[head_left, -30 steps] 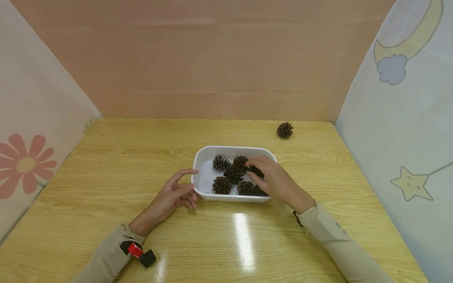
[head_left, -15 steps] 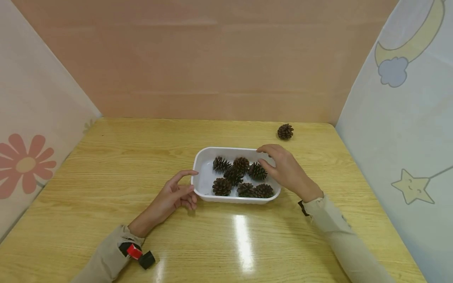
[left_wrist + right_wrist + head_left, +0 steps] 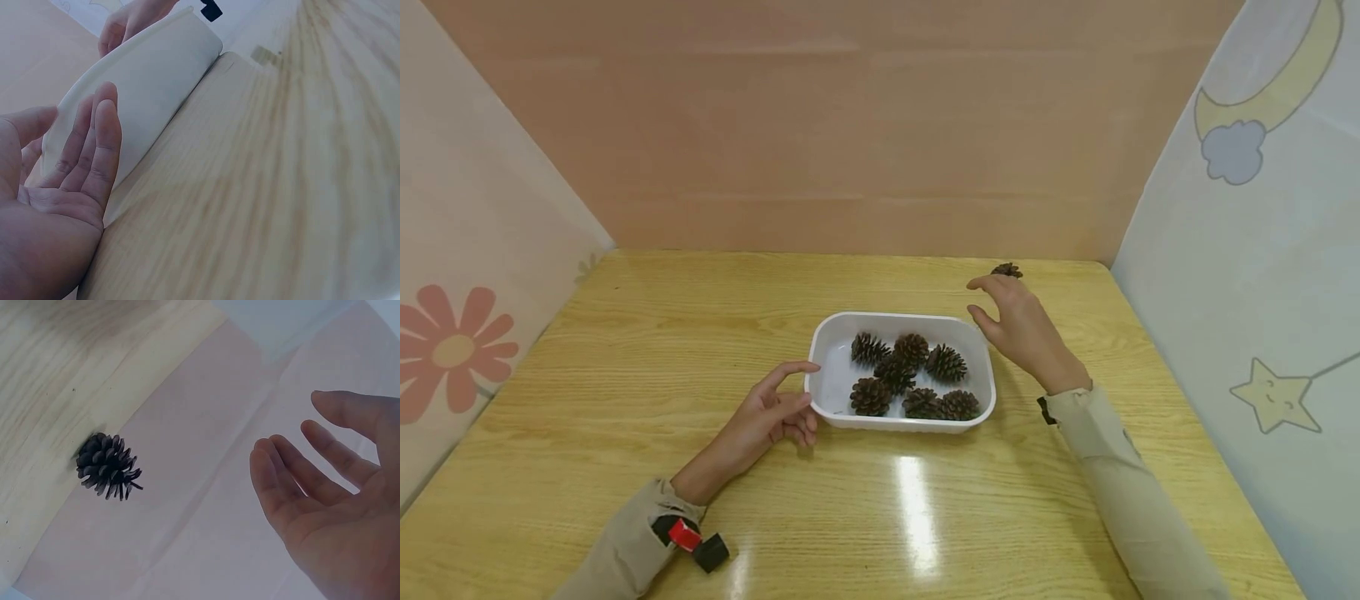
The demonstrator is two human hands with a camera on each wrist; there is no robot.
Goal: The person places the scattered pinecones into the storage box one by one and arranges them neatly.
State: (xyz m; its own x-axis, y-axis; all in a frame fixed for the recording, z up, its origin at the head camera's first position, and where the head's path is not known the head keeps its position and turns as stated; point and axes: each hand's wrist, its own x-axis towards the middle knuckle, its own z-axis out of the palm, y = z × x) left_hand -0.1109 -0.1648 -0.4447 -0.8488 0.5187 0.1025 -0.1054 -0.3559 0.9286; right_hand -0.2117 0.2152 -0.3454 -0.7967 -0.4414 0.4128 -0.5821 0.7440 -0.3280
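Observation:
A white plastic tub (image 3: 901, 424) stands on the table with several brown pine cones (image 3: 894, 372) inside. At its left end my left hand (image 3: 763, 421) holds the rim between thumb and index finger. In the left wrist view, that hand's other fingers (image 3: 106, 147) extend loosely beside the tub's outer wall. My right hand (image 3: 1024, 327) is raised past the tub's far right corner, fingers spread and nothing in them. Behind it lies a single pine cone (image 3: 1007, 270), partly hidden by the hand in the head view. The right wrist view shows this pine cone (image 3: 107, 465) whole, apart from the fingers.
The wooden table (image 3: 700, 308) ends at a plain orange-brown back panel (image 3: 865, 142), close behind the lone pine cone. Printed side panels stand left (image 3: 475, 208) and right (image 3: 1240, 275).
My right hand has let go of a pine cone in the tub's right side, then moved up over the rim toward the lone cone. The left hand has stayed at the rim.

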